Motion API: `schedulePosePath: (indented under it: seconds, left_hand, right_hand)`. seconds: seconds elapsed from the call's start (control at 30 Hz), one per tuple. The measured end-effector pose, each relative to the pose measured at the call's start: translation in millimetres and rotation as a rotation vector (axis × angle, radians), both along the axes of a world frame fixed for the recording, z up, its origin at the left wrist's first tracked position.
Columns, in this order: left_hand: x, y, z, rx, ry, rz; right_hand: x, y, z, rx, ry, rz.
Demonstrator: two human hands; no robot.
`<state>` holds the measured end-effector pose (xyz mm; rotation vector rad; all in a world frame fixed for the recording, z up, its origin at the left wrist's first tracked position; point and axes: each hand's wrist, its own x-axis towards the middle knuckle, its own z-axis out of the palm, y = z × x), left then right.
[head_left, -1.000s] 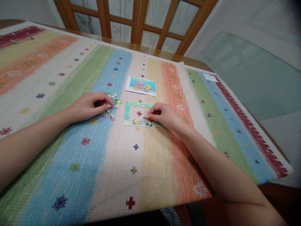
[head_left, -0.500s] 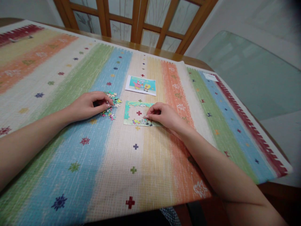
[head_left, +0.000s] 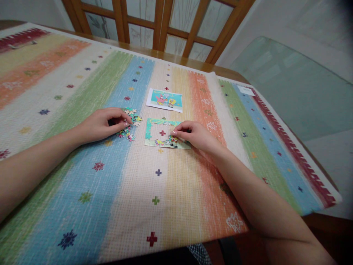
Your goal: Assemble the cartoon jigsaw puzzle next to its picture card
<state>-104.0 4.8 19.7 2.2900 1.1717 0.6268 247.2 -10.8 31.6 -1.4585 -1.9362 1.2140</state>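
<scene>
A jigsaw puzzle (head_left: 148,135) lies partly assembled on the cloth, its border pieces joined around an open middle. My right hand (head_left: 194,135) is over its right side, thumb and forefinger pinched on a small puzzle piece at the inner edge. The hand covers the puzzle's right part. To the left, a heap of loose puzzle pieces (head_left: 136,119) lies on a blue stripe. My left hand (head_left: 106,124) rests against this heap, thumb and fingertips closed together among the pieces. Whatever is between those fingertips is too small to make out.
A picture card (head_left: 167,100) with cartoon figures lies beyond the puzzle. The striped tablecloth (head_left: 138,206) covers the table. A small white label (head_left: 246,90) is at the far right. Wooden doors with glass panes (head_left: 142,22) stand behind, and a greenish glass panel (head_left: 292,88) at right.
My right fingertips have shifted slightly up and to the right, showing more of the coloured pieces along the puzzle's lower edge. My left hand has stayed by the heap.
</scene>
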Motion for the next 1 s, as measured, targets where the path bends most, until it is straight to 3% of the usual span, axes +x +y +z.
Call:
schedulePosePath:
  seconds: [0.13,0.23,0.37,0.47,0.7,1.0]
  left_hand:
    - [1,-1,0.5,0.016,0.016,-0.012]
    - [3,-1,2.8,0.097,0.057,-0.057]
    - [9,-7,8.7,0.254,0.125,-0.137]
    - [19,-18,11.9,0.339,0.173,-0.184]
    - [53,-59,3.8,0.317,0.290,-0.406]
    - [59,-67,-5.1,0.281,0.402,-0.464]
  right_hand:
    - [5,1,1.9,0.084,-0.057,-0.026]
    - [8,-3,12.4,0.244,-0.132,-0.016]
    - [8,-24,25.1,0.498,-0.253,0.153]
    - [6,-49,19.2,0.599,-0.364,0.292]
    - [9,-86,-8.8,0.637,-0.595,0.431]
    - [13,-84,-10.1,0.639,-0.598,0.450]
